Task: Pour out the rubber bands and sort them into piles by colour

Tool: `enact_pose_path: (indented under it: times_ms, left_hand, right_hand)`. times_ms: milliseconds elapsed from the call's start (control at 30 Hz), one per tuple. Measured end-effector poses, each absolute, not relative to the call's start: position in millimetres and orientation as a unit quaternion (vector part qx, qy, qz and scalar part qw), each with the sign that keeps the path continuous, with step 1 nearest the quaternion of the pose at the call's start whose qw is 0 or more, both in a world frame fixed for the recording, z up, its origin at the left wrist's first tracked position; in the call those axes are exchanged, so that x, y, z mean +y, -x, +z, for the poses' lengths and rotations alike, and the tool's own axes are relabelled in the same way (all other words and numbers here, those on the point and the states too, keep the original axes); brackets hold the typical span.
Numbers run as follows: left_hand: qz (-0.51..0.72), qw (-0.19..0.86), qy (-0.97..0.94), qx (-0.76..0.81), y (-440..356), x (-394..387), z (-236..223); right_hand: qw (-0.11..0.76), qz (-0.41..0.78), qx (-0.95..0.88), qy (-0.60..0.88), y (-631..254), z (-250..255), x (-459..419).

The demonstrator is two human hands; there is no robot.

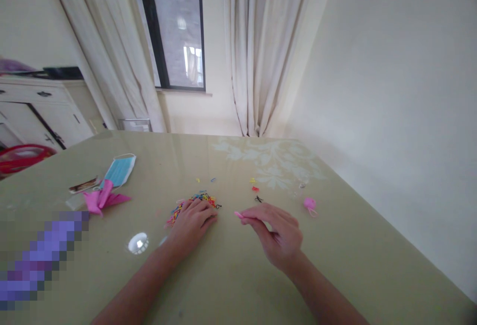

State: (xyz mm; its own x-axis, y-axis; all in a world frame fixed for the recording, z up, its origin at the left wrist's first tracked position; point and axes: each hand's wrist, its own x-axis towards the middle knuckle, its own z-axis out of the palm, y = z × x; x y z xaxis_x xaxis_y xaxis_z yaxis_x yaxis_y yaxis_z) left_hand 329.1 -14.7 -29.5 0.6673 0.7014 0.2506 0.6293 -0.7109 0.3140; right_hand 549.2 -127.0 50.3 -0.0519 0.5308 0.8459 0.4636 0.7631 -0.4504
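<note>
A heap of small multicoloured rubber bands (174, 213) lies on the table, with my left hand (194, 218) resting palm down over it, fingers stretched and slightly apart. Part of the heap is hidden under that hand. To its right, my right hand (278, 230) is pinched, thumb against forefinger, on a small pink rubber band (239, 214) held just above the table. Beyond the right hand lie little groups of black bands (258, 199), red bands (255, 189) and yellow bands (252, 180). A blue band (213, 180) sits alone behind the heap.
A pink round item with a loop (310, 204) lies at the right. On the left are a blue face mask (119, 170), pink folded paper (102, 198) and a blurred purple object (48, 250). The glossy table (223, 285) reflects a light; a wall (402, 116) borders its right side.
</note>
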Motion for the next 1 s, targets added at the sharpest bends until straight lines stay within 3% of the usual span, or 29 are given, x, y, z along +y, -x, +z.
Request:
enact_pose_path:
  times_ms: [167,333,433,667,800,1000]
  left_hand:
    - [0.183,0.091,-0.91,0.361,-328.7,-13.8,-31.3]
    - [0.178,0.085,-0.909,0.368,-328.3,-12.8,-32.4]
    - [0.194,0.086,-0.904,0.37,-327.5,-12.2,-32.8]
    - [0.267,0.132,-0.881,0.366,-326.5,-11.6,-28.1]
    - [0.33,0.215,-0.83,0.395,-329.6,-14.6,-20.4]
    - [0.384,0.443,-0.694,0.418,-332.0,-15.3,-16.8]
  right_hand:
    - [0.56,0.061,-0.732,0.383,-574.6,48.4,-121.2]
    - [0.469,0.173,-0.673,0.545,-618.2,24.5,-102.4]
    - [0.416,0.174,-0.643,0.618,-636.9,7.5,-93.5]
    - [0.321,0.24,-0.64,0.656,-642.4,-7.0,-91.2]
    - [0.296,0.242,-0.655,0.652,-645.8,-7.6,-93.1]
    - [0.317,0.214,-0.663,0.644,-641.6,-5.5,-94.5]
